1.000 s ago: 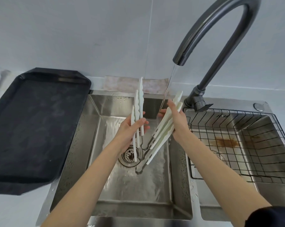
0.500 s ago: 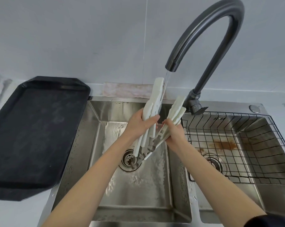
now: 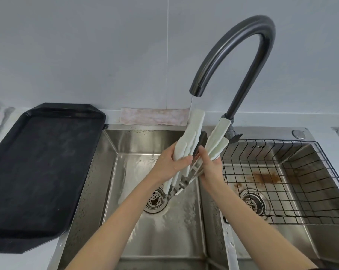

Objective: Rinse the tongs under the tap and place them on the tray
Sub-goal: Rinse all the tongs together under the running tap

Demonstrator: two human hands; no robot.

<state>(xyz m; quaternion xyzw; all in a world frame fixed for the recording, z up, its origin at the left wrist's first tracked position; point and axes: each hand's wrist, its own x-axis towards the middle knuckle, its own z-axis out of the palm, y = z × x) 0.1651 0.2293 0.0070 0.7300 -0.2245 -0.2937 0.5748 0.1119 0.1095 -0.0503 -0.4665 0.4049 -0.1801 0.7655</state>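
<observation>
Tray (image 3: 40, 172) sits empty on the left. Left hand (image 3: 169, 162) and right hand (image 3: 210, 166) each grip a bundle of tongs (image 3: 192, 137) over the sink (image 3: 110, 172) — tips under the tap (image 3: 233, 55) stream. Rinse step in hand — next move likely carries them left onto the tray.

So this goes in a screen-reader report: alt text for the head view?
Two bare hands, left hand and right hand, hold white tongs under a running tap above a steel sink; a black tray sits left.
</observation>
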